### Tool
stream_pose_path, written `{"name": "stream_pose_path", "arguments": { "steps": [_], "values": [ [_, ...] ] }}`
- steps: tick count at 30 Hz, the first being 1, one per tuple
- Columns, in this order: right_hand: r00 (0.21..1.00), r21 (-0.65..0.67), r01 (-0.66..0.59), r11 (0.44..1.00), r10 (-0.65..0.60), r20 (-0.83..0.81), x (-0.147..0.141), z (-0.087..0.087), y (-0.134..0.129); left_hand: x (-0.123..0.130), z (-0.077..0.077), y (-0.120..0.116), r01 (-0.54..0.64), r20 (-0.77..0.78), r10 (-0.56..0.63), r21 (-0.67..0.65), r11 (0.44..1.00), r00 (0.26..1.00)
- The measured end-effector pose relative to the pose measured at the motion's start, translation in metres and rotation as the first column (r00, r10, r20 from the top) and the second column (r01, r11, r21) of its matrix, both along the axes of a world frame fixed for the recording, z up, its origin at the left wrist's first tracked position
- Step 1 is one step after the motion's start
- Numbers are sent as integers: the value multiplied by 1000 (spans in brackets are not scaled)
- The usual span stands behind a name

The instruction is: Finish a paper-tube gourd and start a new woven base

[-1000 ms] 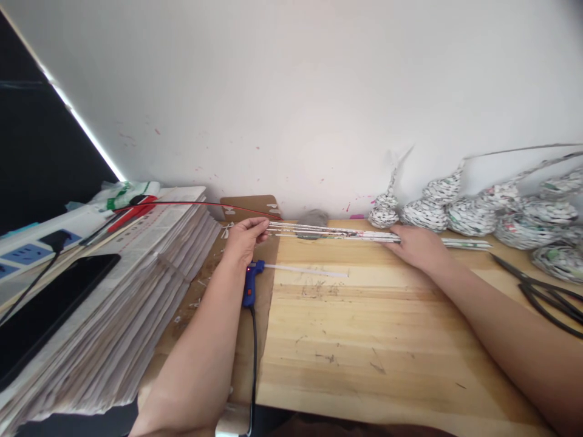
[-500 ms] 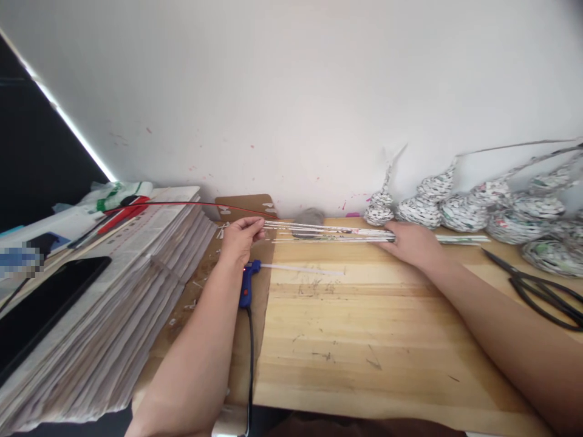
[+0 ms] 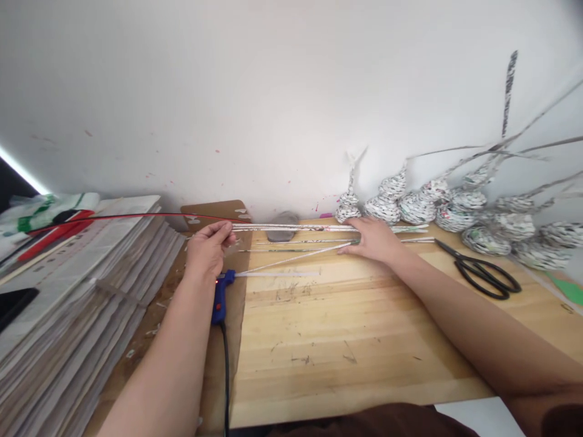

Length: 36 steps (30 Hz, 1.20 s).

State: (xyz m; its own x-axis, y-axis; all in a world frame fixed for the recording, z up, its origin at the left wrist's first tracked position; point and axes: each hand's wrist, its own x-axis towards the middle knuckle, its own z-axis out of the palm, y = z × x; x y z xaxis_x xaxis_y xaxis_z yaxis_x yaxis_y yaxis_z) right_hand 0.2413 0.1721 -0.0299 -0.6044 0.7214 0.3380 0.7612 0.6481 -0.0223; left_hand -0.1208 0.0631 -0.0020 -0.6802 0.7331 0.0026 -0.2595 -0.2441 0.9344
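Observation:
Several thin rolled paper sticks (image 3: 296,228) stretch between my two hands. My left hand (image 3: 210,246) pinches their left ends between thumb and fingers. My right hand (image 3: 371,240) is closed around the bundle farther right, its thumb toward me, and the right ends stick out past it. One stick (image 3: 296,259) slants down and left from under my right hand. Others lie on the wooden board (image 3: 341,340) below the bundle. A blue glue gun (image 3: 220,297) with a long white glue stick in its back rests just below my left hand.
A tall stack of folded newspapers (image 3: 104,291) stands at left, with a phone (image 3: 16,306) on it. Black scissors (image 3: 483,270) lie to the right. Woven paper gourds (image 3: 387,197) line the wall. A grey stone-like lump (image 3: 282,227) sits behind the sticks.
The view has turned to the right, bringing more gourds and the whole scissors into sight. One stick now slants away from the bundle under my right hand. Both hands keep their hold.

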Motion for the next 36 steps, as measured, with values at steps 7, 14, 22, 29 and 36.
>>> {"name": "stream_pose_path", "arguments": {
  "steps": [7,14,22,29,36],
  "values": [
    [998,-69,55,996,-53,30,9,4,7,4,3,-1,13,6,-13,36,999,1000],
    [996,-43,75,996,-76,-40,10,7,6,3,4,0,-1,15,0,60,998,1000],
    [990,119,96,988,-107,90,14,23,2,-1,8,0,-100,70,93,88,991,993],
    [993,105,110,988,-103,-64,5,43,-18,1,14,-4,98,131,-135,254,962,982],
    [845,-91,-19,996,-33,-534,-21,75,-52,75,40,-48,279,-875,66,223,934,480]
  ]
}}
